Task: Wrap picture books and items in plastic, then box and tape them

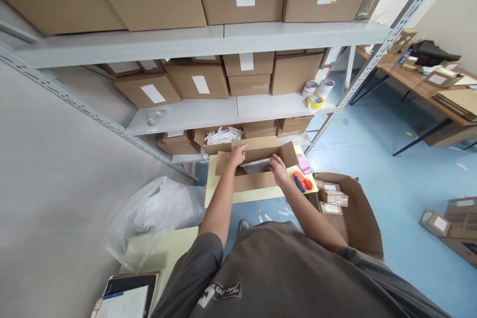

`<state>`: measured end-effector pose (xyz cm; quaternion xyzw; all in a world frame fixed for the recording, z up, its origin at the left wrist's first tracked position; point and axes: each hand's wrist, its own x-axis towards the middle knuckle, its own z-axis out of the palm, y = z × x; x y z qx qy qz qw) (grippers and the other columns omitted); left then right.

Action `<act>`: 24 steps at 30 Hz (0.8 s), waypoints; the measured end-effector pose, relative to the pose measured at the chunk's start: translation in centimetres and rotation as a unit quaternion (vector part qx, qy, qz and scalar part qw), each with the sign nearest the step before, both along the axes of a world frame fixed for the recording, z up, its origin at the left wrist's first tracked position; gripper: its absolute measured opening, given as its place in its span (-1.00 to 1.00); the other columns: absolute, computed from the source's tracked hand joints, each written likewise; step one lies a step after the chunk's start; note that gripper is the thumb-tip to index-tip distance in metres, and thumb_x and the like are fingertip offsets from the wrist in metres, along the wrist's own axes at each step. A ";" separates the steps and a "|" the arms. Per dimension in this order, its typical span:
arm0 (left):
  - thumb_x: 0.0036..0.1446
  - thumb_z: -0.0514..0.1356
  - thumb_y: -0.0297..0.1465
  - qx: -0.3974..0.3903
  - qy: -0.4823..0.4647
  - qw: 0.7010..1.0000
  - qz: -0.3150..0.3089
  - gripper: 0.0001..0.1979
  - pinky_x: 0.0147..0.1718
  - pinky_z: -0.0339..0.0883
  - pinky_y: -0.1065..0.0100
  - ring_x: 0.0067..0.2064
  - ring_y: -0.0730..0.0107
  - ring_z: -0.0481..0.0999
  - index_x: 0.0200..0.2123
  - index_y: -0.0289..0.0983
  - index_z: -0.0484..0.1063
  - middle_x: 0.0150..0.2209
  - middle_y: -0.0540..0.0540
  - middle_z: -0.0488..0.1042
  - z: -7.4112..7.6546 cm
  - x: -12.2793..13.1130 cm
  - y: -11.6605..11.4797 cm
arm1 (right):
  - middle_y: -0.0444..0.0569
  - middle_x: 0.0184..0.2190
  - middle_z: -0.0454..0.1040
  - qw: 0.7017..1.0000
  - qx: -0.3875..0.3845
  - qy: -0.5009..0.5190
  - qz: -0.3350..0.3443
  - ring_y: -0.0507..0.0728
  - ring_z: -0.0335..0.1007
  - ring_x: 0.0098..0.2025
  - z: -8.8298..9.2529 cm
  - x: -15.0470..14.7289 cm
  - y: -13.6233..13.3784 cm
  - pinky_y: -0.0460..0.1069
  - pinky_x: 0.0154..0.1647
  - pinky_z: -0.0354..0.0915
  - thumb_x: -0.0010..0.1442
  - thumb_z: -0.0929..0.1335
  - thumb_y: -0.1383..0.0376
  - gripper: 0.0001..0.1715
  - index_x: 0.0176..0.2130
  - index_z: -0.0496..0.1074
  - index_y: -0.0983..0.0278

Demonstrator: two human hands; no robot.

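An open cardboard box [255, 182] with raised flaps stands on a pale yellow tabletop [211, 188] in front of me. Inside it lies a pale, flat packet [257, 166], shiny as if wrapped in plastic. My left hand [237, 153] is at the box's left rear, fingers stretched out by the back flap. At the packet's right end, my right hand [278, 169] has its fingers bent round the edge, inside the right flap. An orange and blue tape dispenser [302, 182] rests on the table to the right, near a pink item [304, 164].
Metal shelving [208, 109] with cardboard boxes rises ahead; tape rolls [315, 102] sit on its middle shelf. A large open carton [363, 213] holding small boxes stands right of the table. White plastic bags [164, 206] lie to the left. Paper scraps litter the blue floor.
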<state>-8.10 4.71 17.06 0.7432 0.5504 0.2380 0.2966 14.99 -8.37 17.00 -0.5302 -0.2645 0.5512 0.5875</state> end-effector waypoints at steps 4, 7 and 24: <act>0.24 0.22 -0.49 0.024 -0.004 0.998 0.058 -0.41 0.49 0.10 0.05 0.43 0.03 0.33 0.34 -0.24 0.51 0.36 -0.23 0.47 -0.5 -3.9 -2.8 | 0.02 0.28 0.54 1.000 -0.007 -0.013 -0.003 0.32 0.43 0.32 0.8 -1.2 1.4 0.19 0.25 0.43 0.03 0.54 0.20 -0.33 0.16 0.57 0.04; 0.24 0.22 -0.47 0.037 0.002 0.989 0.141 -0.39 0.51 0.05 0.10 0.47 0.01 0.27 0.37 -0.26 0.46 0.39 -0.25 0.42 -1.0 -7.5 -5.1 | 0.03 0.31 0.53 0.999 0.004 -0.037 -0.001 0.36 0.39 0.37 0.9 -2.0 2.3 0.24 0.32 0.38 0.00 0.56 0.20 -0.29 0.17 0.59 0.04; -0.08 0.21 -0.71 -0.110 -0.040 0.991 -0.062 -0.08 0.55 0.01 0.10 0.57 0.06 0.13 0.41 -0.20 0.43 0.56 -0.14 0.17 -5.8 -8.6 -12.5 | 0.12 0.48 0.31 0.956 0.084 -0.279 -0.008 0.35 0.21 0.51 0.0 5.3 1.5 0.30 0.51 0.19 0.18 0.49 0.02 -0.12 0.41 0.39 0.17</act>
